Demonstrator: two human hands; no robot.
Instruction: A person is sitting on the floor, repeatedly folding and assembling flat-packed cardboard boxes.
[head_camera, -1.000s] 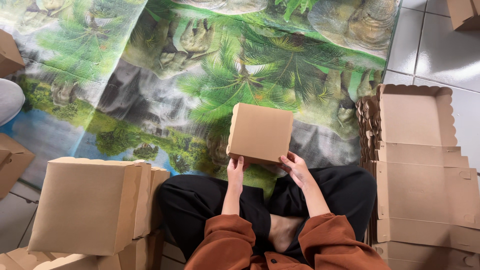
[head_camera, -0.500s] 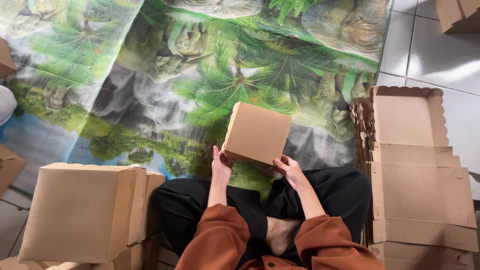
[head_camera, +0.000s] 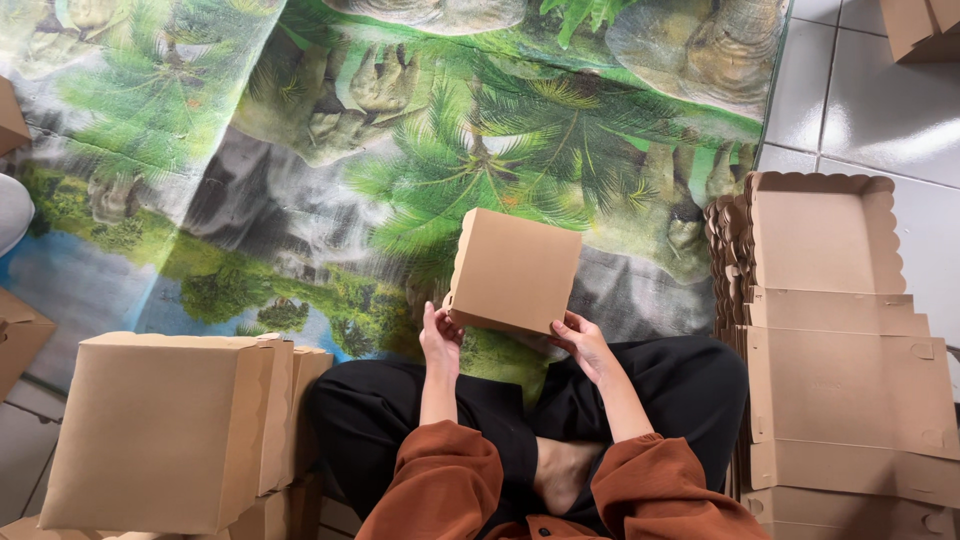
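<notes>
Fingers (head_camera: 437, 322) of the left hand (head_camera: 440, 340) curl around the lower left corner of a small brown cardboard box (head_camera: 515, 270), while the right hand (head_camera: 580, 340) grips the lower right edge, thumb on top and fingertips tucked beneath. Both hands are closed on the box, holding it up in front of the person's lap, tilted slightly, its plain closed face toward the viewer. How firmly the hidden fingertips press underneath cannot be told from here.

The person sits cross-legged on the floor in black trousers (head_camera: 400, 420) and rust-orange sleeves (head_camera: 440, 485), one bare foot (head_camera: 560, 475) showing between the knees. Beneath and beyond the box lies a large printed mat (head_camera: 300, 150) showing palm trees, grey rock and water.

To the person's left, touching the knee, stands a stack of assembled brown boxes (head_camera: 160, 430). To the right, just beside the other knee, lies a pile of flat, unfolded box blanks (head_camera: 840, 350) with scalloped edges, resting on pale floor tiles (head_camera: 860, 100). More cardboard (head_camera: 920, 25) sits at the upper right corner.
</notes>
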